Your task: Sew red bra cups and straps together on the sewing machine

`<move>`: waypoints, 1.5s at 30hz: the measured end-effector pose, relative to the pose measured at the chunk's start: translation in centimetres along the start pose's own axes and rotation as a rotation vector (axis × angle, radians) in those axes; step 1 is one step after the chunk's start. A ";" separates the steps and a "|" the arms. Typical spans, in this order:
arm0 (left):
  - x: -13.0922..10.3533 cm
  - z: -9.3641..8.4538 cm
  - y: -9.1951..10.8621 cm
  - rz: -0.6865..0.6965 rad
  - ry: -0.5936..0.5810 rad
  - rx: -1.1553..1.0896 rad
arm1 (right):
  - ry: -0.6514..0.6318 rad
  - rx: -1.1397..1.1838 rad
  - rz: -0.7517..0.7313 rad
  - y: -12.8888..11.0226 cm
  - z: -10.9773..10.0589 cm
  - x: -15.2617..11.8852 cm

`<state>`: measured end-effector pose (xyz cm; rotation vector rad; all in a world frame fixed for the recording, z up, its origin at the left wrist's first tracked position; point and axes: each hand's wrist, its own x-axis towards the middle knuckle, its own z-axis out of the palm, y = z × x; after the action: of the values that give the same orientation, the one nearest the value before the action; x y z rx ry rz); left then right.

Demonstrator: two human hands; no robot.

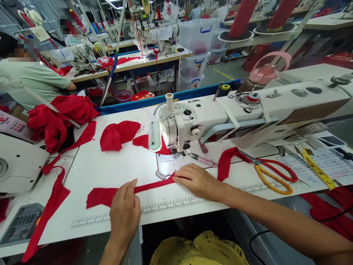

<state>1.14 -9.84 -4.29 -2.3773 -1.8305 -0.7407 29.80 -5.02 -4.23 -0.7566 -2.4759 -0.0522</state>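
Note:
A narrow red fabric strip [154, 185] lies along the front of the white sewing table, wider at its left part. My left hand [125, 206] has its fingers closed on the strip near that wider part. At the other end, my right hand [195, 180] pinches the strip just in front of the sewing machine [168, 129]. The machine's needle and presser foot stand just behind my right fingers. Another piece of red fabric [149, 140] lies partly hidden behind the machine head. Thread snips [204, 160] rest beside the presser foot.
Scissors [271, 173] with red and orange handles lie on the right, by a red fabric piece [226, 162] and a yellow tape measure [314, 165]. Red cut pieces [120, 134] and a red heap [63, 117] sit at left. A co-worker [30, 77] sits beyond.

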 end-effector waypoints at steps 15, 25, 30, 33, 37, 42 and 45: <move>4.5 -0.7 3.7 0.251 -0.099 -0.284 | -0.011 -0.134 0.042 4.2 -3.5 -5.6; 0.9 0.3 -0.9 0.298 -0.138 -0.163 | -0.039 -0.174 -0.036 3.3 -3.0 -3.9; 4.2 -2.0 -4.0 0.171 0.173 0.173 | -0.102 -0.195 -0.087 1.9 -0.9 -0.1; 5.9 -1.5 -2.1 0.286 0.294 0.199 | -0.102 -0.201 -0.020 1.6 0.3 1.4; 6.9 2.0 2.6 0.553 0.039 -0.112 | -0.075 -0.242 0.071 1.4 0.6 1.3; 7.5 4.6 4.1 0.626 -0.099 -0.178 | -0.054 -0.232 0.185 1.3 -0.1 0.2; 7.9 4.4 3.3 0.601 -0.118 -0.189 | -0.058 -0.314 0.218 1.6 -0.1 0.5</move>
<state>7.13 -2.32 -4.26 -2.9130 -0.9941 -0.7281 30.35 -3.44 -4.06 -1.1711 -2.4525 -0.3487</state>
